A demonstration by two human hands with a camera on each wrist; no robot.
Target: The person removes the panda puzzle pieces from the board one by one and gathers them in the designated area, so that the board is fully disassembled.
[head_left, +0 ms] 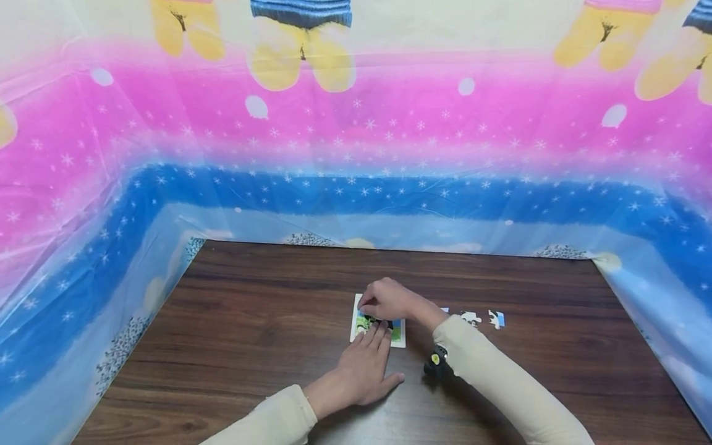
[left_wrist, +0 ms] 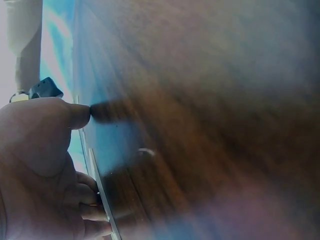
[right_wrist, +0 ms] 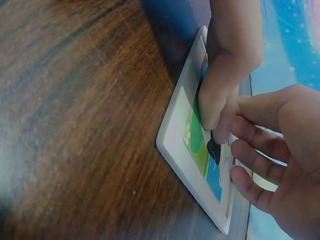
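Note:
A small white-framed puzzle lies on the table, with green and blue picture parts showing. My left hand rests on its lower part, fingers extended and thumb out to the side. Above it, my right hand bends over the upper left part, fingertips at the board. In the right wrist view, a black picture part shows on the puzzle beside the left fingertips; the right hand has loosely bent fingers at the far edge. Whether the right fingertips hold a piece is hidden.
To the right on the brown table lie loose puzzle pieces, with another piece beside them. A dark wrist device hangs at the right cuff. Printed cloth surrounds the table's back and sides.

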